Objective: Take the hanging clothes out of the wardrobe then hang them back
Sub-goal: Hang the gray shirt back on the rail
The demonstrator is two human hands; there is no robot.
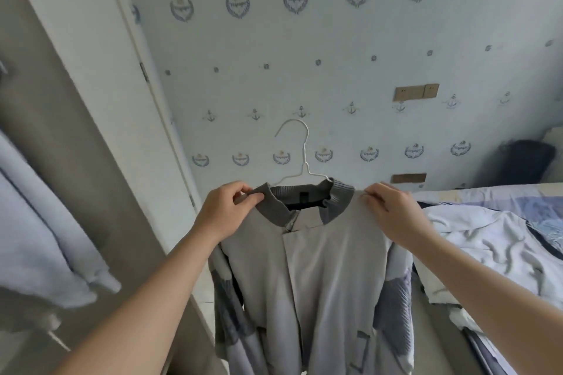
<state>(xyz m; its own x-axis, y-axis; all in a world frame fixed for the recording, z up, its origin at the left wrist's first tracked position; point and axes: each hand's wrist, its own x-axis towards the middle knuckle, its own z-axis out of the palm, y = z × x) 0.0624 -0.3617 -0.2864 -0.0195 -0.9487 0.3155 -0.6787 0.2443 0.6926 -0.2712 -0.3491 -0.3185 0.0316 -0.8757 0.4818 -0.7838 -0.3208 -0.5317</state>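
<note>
First-person view over two bare forearms reaching forward. Both hands hold up a pale grey jacket (304,268) with a darker ribbed collar, which hangs on a white wire hanger (301,155). The left hand (227,213) pinches the cloth at the collar's edge on one shoulder, and the right hand (393,216) pinches the opposite shoulder, fingers curled onto the fabric. Gripping both shoulders seems meant to keep the jacket spread and seated on the hanger, leaving the hook free and upright above the collar to catch a rail. The jacket is in mid-air, outside the wardrobe (45,85), whose beige side and white door (100,70) fill the left, where a pale blue garment (42,222) hangs, blurred. On the right, a bed (518,201) carries a crumpled light garment (487,240), probably waiting its turn. A small dark label (303,199) sits inside the collar, with no readable text. The wallpaper (304,39) shows anchors and laurel crests, and any lettering on them is too blurred to read
</note>
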